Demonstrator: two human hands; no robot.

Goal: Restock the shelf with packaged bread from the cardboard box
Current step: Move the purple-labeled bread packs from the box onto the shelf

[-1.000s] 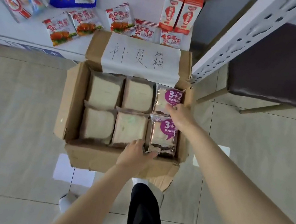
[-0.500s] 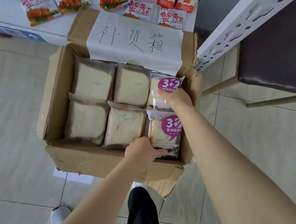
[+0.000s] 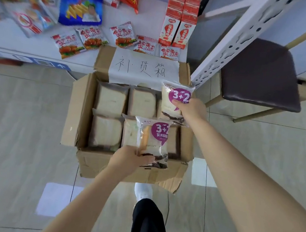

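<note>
1. The left hand point(image 3: 131, 159) pinches the lower edge of the first bread packet point(image 3: 154, 140). The thumb lies across the front film. The other fingers are behind the packet and hidden.
2. This packet stands upright above the thumb, over the near right part of the cardboard box point(image 3: 77, 112). Its purple badge reads "3+2". The characters under the badge are too blurred to read.
3. The right hand point(image 3: 191, 108) grips the second bread packet point(image 3: 171, 106) at its right edge. The thumb presses on a matching purple "3+2" badge. The remaining fingers are hidden behind the packet.
4. The second packet is held over the far right corner of the box.
5. Left of both thumbs, four plain-faced bread packets point(image 3: 111, 99) lie flat in the box in two rows.
6. Beyond the right thumb, a white paper label point(image 3: 145, 69) on the far flap carries the handwriting "补货箱".
7. Beyond the label, the shelf point(image 3: 20, 44) holds:
   - red cartons point(image 3: 178, 30) marked "花生牛奶";
   - small snack packets point(image 3: 91, 37) marked "蟹黄";
   - a blue bag point(image 3: 82, 0) marked "大波浪薯片".
</note>
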